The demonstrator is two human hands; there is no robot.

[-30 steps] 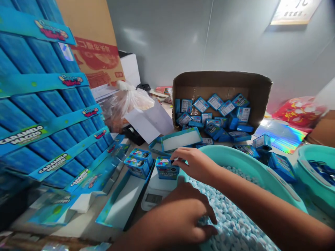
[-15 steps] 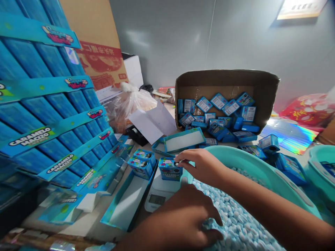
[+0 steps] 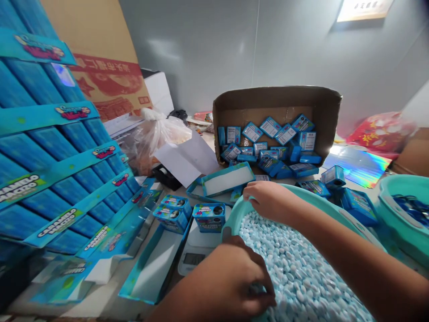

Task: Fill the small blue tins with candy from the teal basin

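Note:
My right hand (image 3: 270, 199) is over the far left rim of a turquoise tub (image 3: 234, 212) full of small pale blue and white candies (image 3: 301, 268). Its fingers are curled together, and anything inside them is hidden. Closer to me, my left hand (image 3: 231, 277) is bent over the tub's near left side. Thumb and fingertips meet low by the candies, with whatever they pinch too hidden to name. Left of the tub, a blue caramel tin (image 3: 209, 218) stands on a white kitchen scale (image 3: 201, 243). Neither hand touches that tin.
Two more tins (image 3: 172, 214) stand in a long blue display tray (image 3: 150, 268). Filled display boxes (image 3: 60, 143) are stacked at left. A cardboard box (image 3: 278, 100) behind holds many tins. Another turquoise tub (image 3: 402, 214) is at right, with loose tins (image 3: 358, 205) between.
My right hand has left the tin on the scale and moved right, over the tub rim. My left hand's thumb and fingers have closed together. The view has shifted slightly right.

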